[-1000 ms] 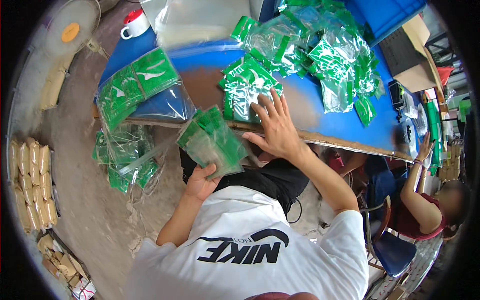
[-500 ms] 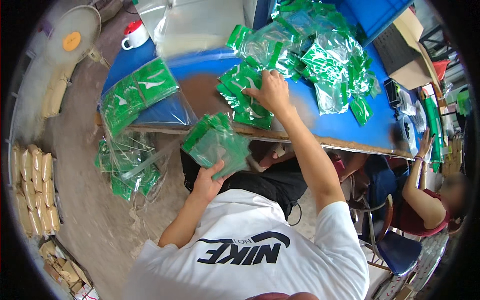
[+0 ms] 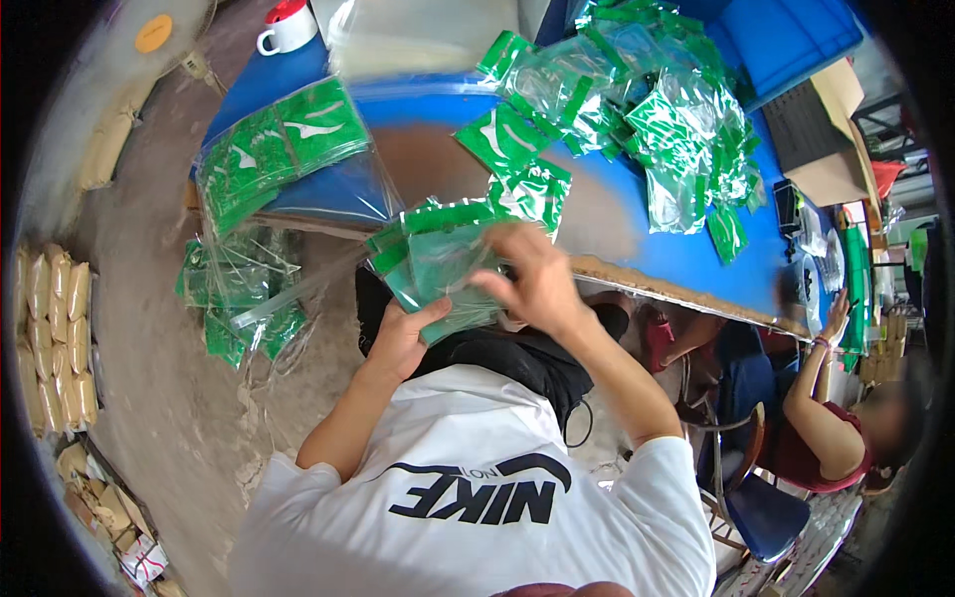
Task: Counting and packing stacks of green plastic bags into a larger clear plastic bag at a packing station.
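In head view, the left hand (image 3: 400,336) grips green-and-clear plastic packets (image 3: 440,261) near the table (image 3: 668,257); the right hand's (image 3: 539,282) grip I cannot tell. Slippery film could let packets slide.

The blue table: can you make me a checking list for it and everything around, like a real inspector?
Surface: blue table, with brown patches.
Job's things: a stack of green-and-clear packets in hand; a heap on the table; a clear bag of green packets at the left.
Clutter: red-and-white mug, blue bin, cardboard box.
Hands: left hand grips the stack; right hand is blurred beside it, touch unclear.
Cables: thin black loop by the person's leg; cannot tell if it's a cable.
Surroundings: fan, brown packs, co-worker, chair.
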A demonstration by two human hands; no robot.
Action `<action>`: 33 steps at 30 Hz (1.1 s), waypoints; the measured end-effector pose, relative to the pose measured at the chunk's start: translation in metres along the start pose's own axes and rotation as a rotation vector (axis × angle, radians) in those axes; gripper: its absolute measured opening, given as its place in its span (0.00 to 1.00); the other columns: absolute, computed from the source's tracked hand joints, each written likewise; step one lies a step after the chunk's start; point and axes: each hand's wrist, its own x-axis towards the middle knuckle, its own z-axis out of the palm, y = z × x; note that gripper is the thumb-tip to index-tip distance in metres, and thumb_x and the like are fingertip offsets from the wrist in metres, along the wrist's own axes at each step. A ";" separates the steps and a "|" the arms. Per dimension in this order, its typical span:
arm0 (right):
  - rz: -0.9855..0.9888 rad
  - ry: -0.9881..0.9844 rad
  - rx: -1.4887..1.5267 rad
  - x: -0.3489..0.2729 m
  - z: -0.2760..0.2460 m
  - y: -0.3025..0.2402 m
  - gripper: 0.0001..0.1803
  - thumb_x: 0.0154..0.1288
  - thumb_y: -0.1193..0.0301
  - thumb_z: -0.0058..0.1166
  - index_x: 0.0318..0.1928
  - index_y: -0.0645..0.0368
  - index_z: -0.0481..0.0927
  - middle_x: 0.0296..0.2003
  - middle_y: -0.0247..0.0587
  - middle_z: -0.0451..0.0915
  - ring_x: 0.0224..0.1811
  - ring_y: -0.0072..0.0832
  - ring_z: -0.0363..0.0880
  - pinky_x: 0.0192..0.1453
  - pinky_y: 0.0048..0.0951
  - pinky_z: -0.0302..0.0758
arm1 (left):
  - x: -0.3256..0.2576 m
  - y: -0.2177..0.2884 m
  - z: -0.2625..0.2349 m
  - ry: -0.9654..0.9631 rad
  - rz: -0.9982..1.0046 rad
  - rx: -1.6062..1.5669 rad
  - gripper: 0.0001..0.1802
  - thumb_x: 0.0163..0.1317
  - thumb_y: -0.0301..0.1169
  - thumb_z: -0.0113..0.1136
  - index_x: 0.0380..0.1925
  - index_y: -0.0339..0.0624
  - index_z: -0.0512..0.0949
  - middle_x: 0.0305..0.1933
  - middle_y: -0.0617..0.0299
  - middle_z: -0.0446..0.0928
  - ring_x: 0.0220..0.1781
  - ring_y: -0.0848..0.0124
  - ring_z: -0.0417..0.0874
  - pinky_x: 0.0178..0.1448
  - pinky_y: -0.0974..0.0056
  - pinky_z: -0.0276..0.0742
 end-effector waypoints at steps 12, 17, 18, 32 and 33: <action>0.761 0.433 0.923 -0.029 -0.008 -0.023 0.13 0.75 0.68 0.55 0.54 0.59 0.72 0.39 0.37 0.82 0.28 0.15 0.76 0.27 0.21 0.79 | -0.002 -0.018 -0.050 -0.250 -0.140 -0.470 0.41 0.54 0.31 0.75 0.68 0.40 0.67 0.67 0.54 0.73 0.70 0.57 0.73 0.77 0.49 0.65; 0.812 0.114 0.821 -0.015 0.011 -0.041 0.21 0.81 0.56 0.45 0.41 0.61 0.80 0.33 0.28 0.74 0.33 0.14 0.65 0.34 0.23 0.63 | 0.003 -0.009 -0.015 -0.153 -0.026 -0.413 0.35 0.60 0.28 0.71 0.67 0.43 0.69 0.67 0.60 0.73 0.71 0.61 0.72 0.76 0.50 0.66; 0.806 0.116 0.823 -0.009 0.010 -0.033 0.21 0.81 0.56 0.45 0.41 0.61 0.80 0.33 0.28 0.74 0.33 0.14 0.65 0.34 0.23 0.63 | 0.001 -0.004 -0.013 -0.156 -0.022 -0.410 0.35 0.60 0.28 0.71 0.67 0.43 0.69 0.67 0.60 0.73 0.71 0.61 0.72 0.76 0.50 0.66; -0.082 -0.139 -0.292 0.041 0.019 0.023 0.35 0.52 0.64 0.72 0.59 0.63 0.74 0.63 0.56 0.71 0.71 0.50 0.63 0.76 0.47 0.60 | -0.008 0.014 -0.031 -0.160 0.195 -0.356 0.33 0.64 0.27 0.66 0.69 0.43 0.66 0.68 0.59 0.72 0.71 0.62 0.72 0.74 0.52 0.68; -0.135 -0.119 -0.268 0.031 0.014 0.016 0.36 0.45 0.70 0.72 0.58 0.61 0.75 0.56 0.51 0.76 0.65 0.47 0.71 0.68 0.46 0.70 | -0.010 0.015 -0.033 -0.147 0.200 -0.362 0.33 0.64 0.27 0.66 0.69 0.43 0.66 0.68 0.59 0.72 0.71 0.62 0.72 0.74 0.52 0.68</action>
